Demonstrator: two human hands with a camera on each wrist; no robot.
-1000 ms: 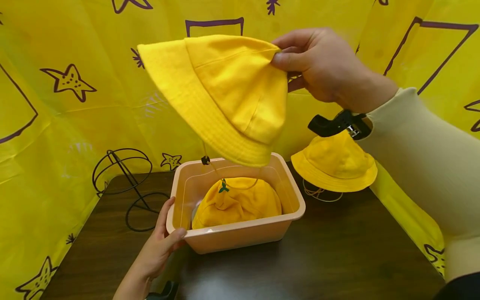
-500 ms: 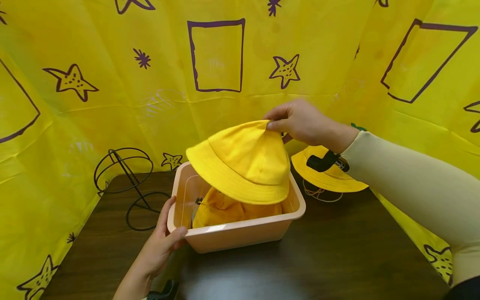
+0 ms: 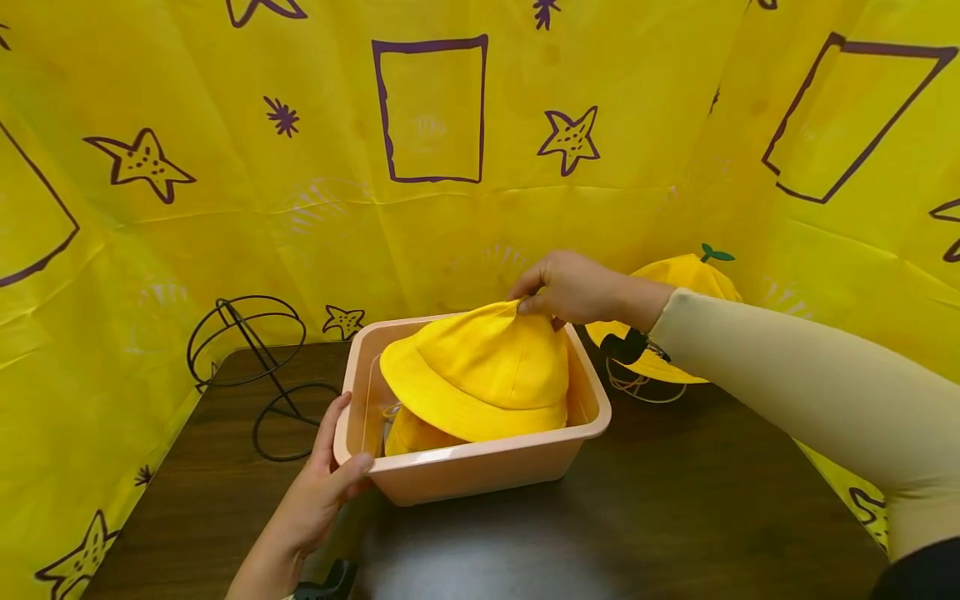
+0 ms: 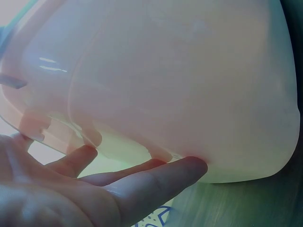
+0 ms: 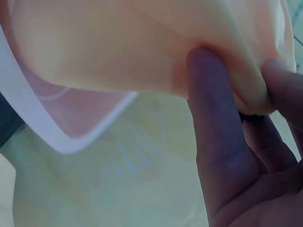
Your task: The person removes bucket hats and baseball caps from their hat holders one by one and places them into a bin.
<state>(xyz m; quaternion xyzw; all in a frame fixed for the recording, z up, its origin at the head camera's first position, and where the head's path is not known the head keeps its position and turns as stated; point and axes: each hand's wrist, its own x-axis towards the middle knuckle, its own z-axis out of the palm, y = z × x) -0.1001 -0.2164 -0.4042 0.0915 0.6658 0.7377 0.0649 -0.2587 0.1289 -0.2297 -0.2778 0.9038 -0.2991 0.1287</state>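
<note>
My right hand (image 3: 576, 287) pinches the crown of a yellow bucket hat (image 3: 487, 358). In the right wrist view, the index finger and thumb squeeze a fold of its cloth (image 5: 165, 56). The hat lies tilted inside a peach plastic tub (image 3: 480, 479), over another yellow hat (image 3: 420, 435) that is mostly hidden. My left hand (image 3: 318, 483) rests at the tub's front left corner, thumb and index finger at the rim. In the left wrist view, its fairly straight fingers touch the tub's outer wall (image 4: 180, 94).
A black wire hat stand (image 3: 270, 367) lies on the dark wooden table (image 3: 637, 517) at left. Behind my right forearm, a yellow hat (image 3: 686, 279) with a green sprout sits at the back right. Patterned yellow cloth (image 3: 427, 242) hangs behind and beside the table.
My right hand has lowered the pinched hat from above the tub down into it, over the hat inside. My left hand and the tub have stayed put.
</note>
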